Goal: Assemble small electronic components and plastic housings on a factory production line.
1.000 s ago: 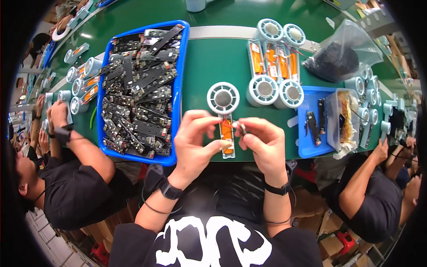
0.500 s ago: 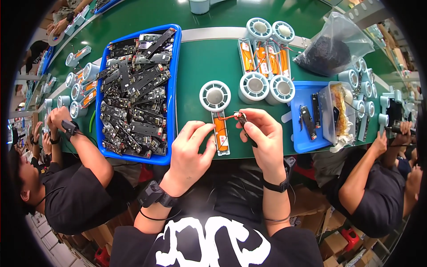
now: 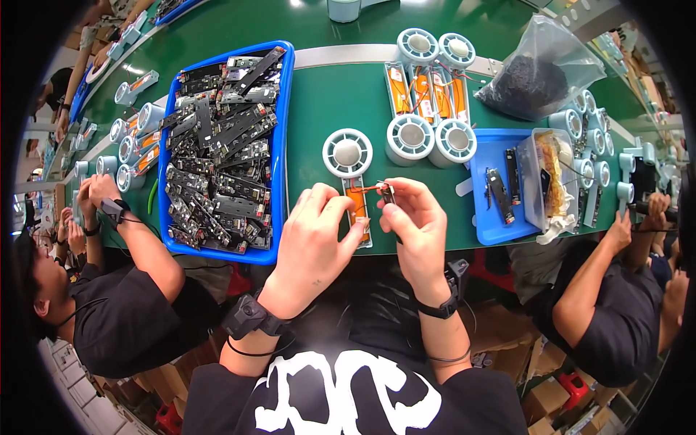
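My right hand is closed on a small dark circuit board, pinched between thumb and fingers. Red wires run from the board to a pale blue fan unit lying on the table in front of me. An orange battery sits in the unit's open handle. My left hand is beside that handle, its thumb and index finger apart and the thumb tip over the battery's lower part. Its other fingers are curled and partly hidden.
A blue tray heaped with circuit boards stands left. More fan units lie beyond, near a bag of dark material. At right, a smaller blue tray holds dark boards and a clear box. Co-workers sit on both sides.
My left thumb has moved right, over the battery. My right hand has shifted slightly left and up with the circuit board. The view has shifted slightly.
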Demonstrator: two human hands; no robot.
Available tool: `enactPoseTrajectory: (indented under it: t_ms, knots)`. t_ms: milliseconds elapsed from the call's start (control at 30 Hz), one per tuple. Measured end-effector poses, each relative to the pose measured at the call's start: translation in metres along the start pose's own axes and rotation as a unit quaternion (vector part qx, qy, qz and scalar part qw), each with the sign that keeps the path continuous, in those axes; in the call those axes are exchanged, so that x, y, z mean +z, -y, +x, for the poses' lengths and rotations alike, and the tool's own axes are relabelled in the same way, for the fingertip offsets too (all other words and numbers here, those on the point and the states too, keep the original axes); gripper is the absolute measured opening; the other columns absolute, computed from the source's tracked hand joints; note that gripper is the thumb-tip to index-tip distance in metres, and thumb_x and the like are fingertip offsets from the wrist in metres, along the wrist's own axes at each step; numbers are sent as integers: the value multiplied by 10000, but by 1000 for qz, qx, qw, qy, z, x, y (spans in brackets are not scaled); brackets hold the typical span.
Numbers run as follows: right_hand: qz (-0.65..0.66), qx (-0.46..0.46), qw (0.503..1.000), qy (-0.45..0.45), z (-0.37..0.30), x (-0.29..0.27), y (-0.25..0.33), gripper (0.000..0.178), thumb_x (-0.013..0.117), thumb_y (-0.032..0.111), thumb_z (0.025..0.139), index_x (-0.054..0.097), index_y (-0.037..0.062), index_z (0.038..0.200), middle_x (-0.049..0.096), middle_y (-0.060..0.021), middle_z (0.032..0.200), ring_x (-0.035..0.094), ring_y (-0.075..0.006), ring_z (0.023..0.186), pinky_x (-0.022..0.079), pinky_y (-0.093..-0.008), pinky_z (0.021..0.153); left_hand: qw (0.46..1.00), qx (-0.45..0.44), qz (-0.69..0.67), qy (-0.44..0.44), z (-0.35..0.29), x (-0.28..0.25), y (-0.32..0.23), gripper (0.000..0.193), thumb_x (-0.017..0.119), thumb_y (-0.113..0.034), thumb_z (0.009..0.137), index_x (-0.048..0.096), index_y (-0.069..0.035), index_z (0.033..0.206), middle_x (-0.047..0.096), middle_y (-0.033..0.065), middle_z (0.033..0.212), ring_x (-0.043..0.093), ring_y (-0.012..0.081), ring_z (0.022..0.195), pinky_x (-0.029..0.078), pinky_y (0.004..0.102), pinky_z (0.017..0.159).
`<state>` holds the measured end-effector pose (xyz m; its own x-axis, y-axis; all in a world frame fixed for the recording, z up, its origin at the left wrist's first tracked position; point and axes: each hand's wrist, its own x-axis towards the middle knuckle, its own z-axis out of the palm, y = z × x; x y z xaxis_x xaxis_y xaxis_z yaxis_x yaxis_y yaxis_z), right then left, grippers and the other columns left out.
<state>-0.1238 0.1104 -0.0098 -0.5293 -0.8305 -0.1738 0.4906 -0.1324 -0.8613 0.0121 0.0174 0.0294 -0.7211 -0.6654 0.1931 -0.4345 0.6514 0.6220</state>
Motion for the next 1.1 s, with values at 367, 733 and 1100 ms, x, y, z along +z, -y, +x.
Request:
enactPoseTrajectory:
  t_ms: [367, 733, 1100]
  knots:
    - [-101, -42, 994, -6, 0, 12, -5, 356, 699, -50, 885, 581, 1, 1217, 665, -88, 1118, 644, -128, 982, 530, -272, 900, 997, -34, -49, -39, 0, -2, 7, 130, 753, -15, 798, 663, -12, 892, 570, 102, 870, 599, 292, 787, 503, 395, 674]
    - [-82, -29, 996, -23, 9, 25, -9, 292, 683, -69, 905, 594, 4, 1174, 674, -71, 1064, 657, -124, 976, 540, -265, 880, 975, -3, -193, -112, 1, 19, 29, 212, 732, 71, 815, 761, -41, 992, 653, 87, 888, 662, 208, 794, 536, 305, 669]
    - [-27, 19, 999, 0, 9, 14, -4, 273, 674, -28, 926, 594, 17, 1183, 664, -47, 1054, 622, -75, 903, 478, -204, 714, 956, 11, -284, -75, 2, 30, 42, 231, 701, 96, 826, 759, -37, 1005, 665, 72, 868, 636, 161, 688, 510, 278, 603]
